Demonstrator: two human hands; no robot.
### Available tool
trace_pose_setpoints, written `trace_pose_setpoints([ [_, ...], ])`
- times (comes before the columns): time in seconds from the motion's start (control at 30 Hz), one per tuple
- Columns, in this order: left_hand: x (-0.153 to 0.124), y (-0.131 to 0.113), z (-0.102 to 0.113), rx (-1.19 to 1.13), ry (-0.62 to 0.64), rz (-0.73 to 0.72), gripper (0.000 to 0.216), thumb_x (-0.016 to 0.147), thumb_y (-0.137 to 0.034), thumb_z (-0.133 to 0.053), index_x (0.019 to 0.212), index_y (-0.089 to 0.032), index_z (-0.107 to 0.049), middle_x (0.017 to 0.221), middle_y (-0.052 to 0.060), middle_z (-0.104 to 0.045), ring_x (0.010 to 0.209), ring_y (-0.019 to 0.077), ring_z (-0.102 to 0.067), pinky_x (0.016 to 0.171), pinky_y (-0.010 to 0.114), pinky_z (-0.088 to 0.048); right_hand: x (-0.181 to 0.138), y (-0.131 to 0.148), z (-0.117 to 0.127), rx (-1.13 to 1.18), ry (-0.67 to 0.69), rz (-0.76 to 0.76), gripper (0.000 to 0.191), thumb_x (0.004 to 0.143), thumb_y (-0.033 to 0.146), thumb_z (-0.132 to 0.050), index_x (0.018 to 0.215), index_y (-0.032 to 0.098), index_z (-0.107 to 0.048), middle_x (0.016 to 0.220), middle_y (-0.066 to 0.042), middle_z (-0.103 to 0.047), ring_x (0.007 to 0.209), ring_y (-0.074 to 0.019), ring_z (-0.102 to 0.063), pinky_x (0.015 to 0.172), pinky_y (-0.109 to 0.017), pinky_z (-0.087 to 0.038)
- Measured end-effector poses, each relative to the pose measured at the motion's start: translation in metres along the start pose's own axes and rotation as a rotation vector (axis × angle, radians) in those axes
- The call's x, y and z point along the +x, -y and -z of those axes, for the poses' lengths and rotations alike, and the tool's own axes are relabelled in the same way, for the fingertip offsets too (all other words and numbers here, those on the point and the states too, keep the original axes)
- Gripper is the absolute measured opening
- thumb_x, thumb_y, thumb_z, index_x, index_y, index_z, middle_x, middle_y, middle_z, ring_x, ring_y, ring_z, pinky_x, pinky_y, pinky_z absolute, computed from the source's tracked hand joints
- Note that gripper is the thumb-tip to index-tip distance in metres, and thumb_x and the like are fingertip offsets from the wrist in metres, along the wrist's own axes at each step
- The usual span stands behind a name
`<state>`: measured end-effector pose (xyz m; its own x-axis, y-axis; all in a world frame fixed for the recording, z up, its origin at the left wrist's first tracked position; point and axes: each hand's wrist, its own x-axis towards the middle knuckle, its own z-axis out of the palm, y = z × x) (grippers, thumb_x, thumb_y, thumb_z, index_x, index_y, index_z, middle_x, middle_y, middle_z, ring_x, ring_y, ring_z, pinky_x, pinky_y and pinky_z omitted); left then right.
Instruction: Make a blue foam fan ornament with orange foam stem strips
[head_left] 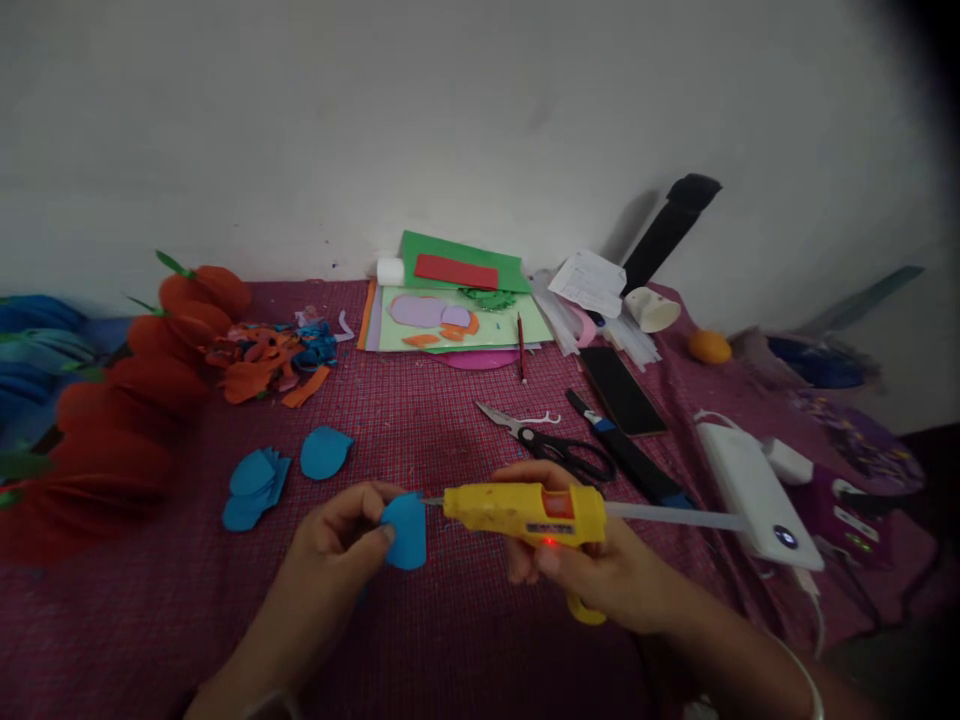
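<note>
Between thumb and fingers, my left hand (pixel 341 540) pinches a blue paper petal (pixel 407 535) above the cloth. My right hand (pixel 592 570) is wrapped around a yellow hot glue gun (pixel 517 508), whose small red light is lit. Its metal nozzle points left and meets, or nearly meets, the petal's upper right edge. A translucent glue stick (pixel 675 515) juts from the gun's back end. Left of my left hand lie a single blue petal cutout (pixel 325 453) and a small stack of blue cutouts (pixel 253 487).
Red paper pumpkins (pixel 135 400) line the left side near orange and blue scraps (pixel 274 360). Coloured sheets (pixel 465 325) lie at the back. Scissors (pixel 551 440), a utility knife (pixel 630 450), a phone (pixel 622 390) and a white power bank (pixel 757 495) are on the right.
</note>
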<state>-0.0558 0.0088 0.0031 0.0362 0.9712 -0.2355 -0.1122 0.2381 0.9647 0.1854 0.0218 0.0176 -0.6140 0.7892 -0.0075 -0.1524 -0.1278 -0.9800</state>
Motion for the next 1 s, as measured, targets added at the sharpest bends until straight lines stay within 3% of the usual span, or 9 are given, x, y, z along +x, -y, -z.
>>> trace_pose_setpoints([
  [0.33,-0.002,-0.001,0.0,0.068,-0.03,0.002,0.017,0.069,-0.015,-0.063,0.059,-0.019,-0.05,0.077,-0.002,-0.063,0.066,0.0113,-0.054,0.06,0.022,-0.041,-0.002,-0.001,0.003,-0.082,0.02,-0.012,0.047,0.088,0.022,-0.054,0.13,0.022,-0.034,0.08,0.0,-0.057,0.067,-0.0101,-0.053,0.057,-0.022,-0.041],
  [0.63,-0.003,-0.007,-0.003,0.14,-0.03,-0.03,0.018,0.07,-0.016,-0.064,0.058,-0.019,-0.05,0.078,-0.001,-0.064,0.069,0.0125,-0.056,0.062,0.022,-0.043,-0.005,0.001,0.001,-0.316,-0.033,0.002,0.052,0.082,0.02,-0.057,0.131,0.022,-0.041,0.085,-0.002,-0.057,0.068,-0.011,-0.053,0.06,-0.024,-0.044],
  [1.0,-0.004,-0.011,-0.005,0.169,-0.026,-0.039,0.016,0.068,-0.016,-0.063,0.057,-0.02,-0.052,0.076,0.0,-0.065,0.066,0.0135,-0.056,0.06,0.023,-0.044,-0.007,0.004,0.0,-0.397,-0.041,0.021,0.056,0.08,0.018,-0.06,0.132,0.025,-0.04,0.092,-0.002,-0.058,0.073,-0.0118,-0.053,0.062,-0.024,-0.045],
])
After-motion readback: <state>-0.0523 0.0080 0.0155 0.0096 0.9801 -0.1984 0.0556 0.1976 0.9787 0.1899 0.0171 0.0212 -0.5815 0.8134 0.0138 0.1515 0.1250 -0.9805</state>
